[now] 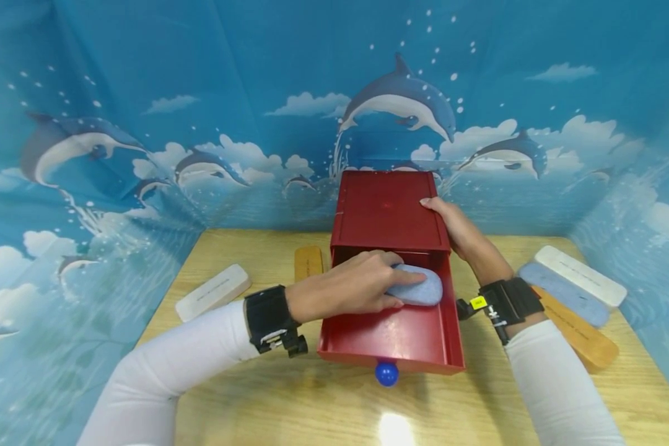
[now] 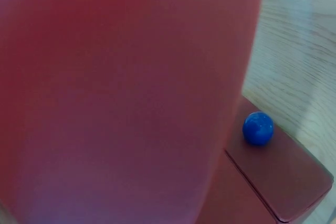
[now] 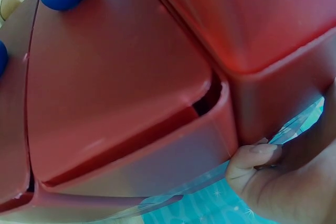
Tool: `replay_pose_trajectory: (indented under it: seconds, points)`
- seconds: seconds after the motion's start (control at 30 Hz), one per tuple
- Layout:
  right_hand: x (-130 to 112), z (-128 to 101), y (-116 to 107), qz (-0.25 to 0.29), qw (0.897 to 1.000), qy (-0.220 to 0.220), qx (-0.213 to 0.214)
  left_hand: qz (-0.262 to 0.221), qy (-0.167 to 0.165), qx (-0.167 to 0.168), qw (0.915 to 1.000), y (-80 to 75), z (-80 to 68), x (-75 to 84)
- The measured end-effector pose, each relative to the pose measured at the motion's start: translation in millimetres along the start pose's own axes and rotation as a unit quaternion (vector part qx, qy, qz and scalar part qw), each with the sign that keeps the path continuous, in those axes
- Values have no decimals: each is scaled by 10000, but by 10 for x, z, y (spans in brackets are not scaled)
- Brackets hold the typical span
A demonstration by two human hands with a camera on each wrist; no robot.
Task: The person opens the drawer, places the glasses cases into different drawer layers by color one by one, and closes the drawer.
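Reaching into the pulled-out drawer point(image 1: 393, 337), our left hand point(image 1: 345, 286) is curling its fingers over a pale blue eraser point(image 1: 418, 288), which is lying inside the drawer near its back, just under the cabinet's front edge. Our right hand point(image 1: 459, 232) is resting on the right side of the red cabinet point(image 1: 384, 210), with the thumb along the top edge and the fingers wrapping the wall, probably so the cabinet is not sliding while we are working in the drawer. The drawer's blue knob point(image 1: 386, 373) is pointing toward us. On the wooden table point(image 1: 312, 402), more erasers are waiting: a white one point(image 1: 213, 292) and an orange one point(image 1: 309, 262) on the left, and three stacked ones point(image 1: 577, 300) on the right.
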State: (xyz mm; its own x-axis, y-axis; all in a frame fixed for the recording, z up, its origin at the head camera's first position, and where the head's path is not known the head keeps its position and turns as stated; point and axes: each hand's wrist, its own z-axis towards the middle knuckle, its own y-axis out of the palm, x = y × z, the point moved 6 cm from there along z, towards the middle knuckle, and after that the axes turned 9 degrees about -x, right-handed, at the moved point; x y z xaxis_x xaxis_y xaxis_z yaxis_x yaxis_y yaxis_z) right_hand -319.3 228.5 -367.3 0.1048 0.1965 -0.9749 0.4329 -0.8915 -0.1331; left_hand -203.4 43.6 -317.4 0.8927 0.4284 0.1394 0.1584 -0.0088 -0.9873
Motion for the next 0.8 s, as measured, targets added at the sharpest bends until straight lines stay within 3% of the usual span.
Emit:
replay_pose_trajectory:
  seconds: [0.8]
  points:
    - [15, -5, 11, 37, 10000, 8, -54, 245, -275, 94, 9993, 7, 8, 20]
